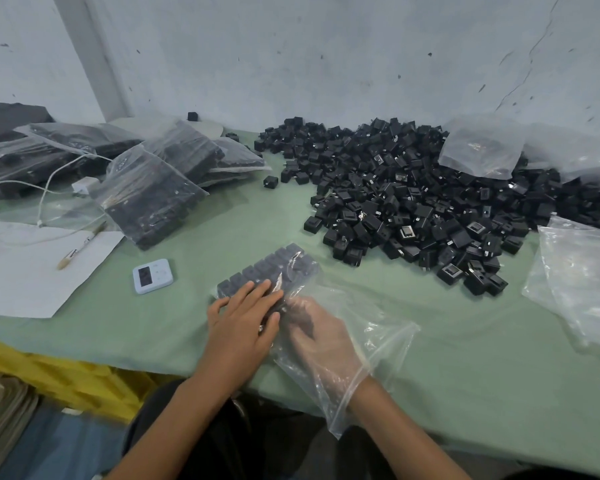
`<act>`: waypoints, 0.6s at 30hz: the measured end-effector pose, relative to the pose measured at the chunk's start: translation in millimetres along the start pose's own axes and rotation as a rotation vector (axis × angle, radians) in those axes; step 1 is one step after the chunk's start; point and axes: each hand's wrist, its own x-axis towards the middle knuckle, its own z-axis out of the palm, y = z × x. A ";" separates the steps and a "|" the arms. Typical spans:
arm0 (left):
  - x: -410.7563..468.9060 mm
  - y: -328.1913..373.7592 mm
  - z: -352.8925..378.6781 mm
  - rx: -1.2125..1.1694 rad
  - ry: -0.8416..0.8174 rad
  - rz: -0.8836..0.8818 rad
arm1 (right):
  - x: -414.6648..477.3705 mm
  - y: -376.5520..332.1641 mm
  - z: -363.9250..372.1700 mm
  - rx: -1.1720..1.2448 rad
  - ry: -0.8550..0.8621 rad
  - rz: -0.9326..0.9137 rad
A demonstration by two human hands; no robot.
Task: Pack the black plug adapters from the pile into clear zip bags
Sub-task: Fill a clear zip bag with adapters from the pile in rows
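A large pile of black plug adapters (pixel 413 202) lies on the green table (pixel 482 368) at the right back. In front of me is a clear zip bag (pixel 374 330) with neat rows of adapters (pixel 271 266) in its far end. My left hand (pixel 243 317) presses flat on the bag over the packed rows, fingers straight. My right hand (pixel 326 344) is inside the bag up to the wrist, seen through the plastic. Its fingers bend around a few dark adapters next to the rows.
Several filled bags (pixel 153 195) are stacked at the back left. Empty clear bags lie on the pile (pixel 478 147) and at the right edge (pixel 582 278). A small timer (pixel 152 276), a paper sheet (pixel 32 271), a pen (pixel 80 245) and a white charger with cable (pixel 84 185) lie left. Yellow crates (pixel 66 375) sit below the table edge.
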 end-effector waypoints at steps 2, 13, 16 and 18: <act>-1.9 -1.1 1.9 0.034 0.010 0.016 | -1.2 -2.2 -5.4 0.003 -0.065 0.014; -0.9 -5.5 6.4 -0.008 0.056 -0.017 | -55.4 1.4 -191.0 0.238 -0.564 0.116; -0.7 -6.2 7.8 -0.023 0.057 -0.013 | -4.0 5.9 -206.7 0.074 -0.196 0.055; -1.6 -4.7 7.6 -0.016 0.053 -0.001 | 45.0 13.4 -183.7 -0.098 -0.103 0.050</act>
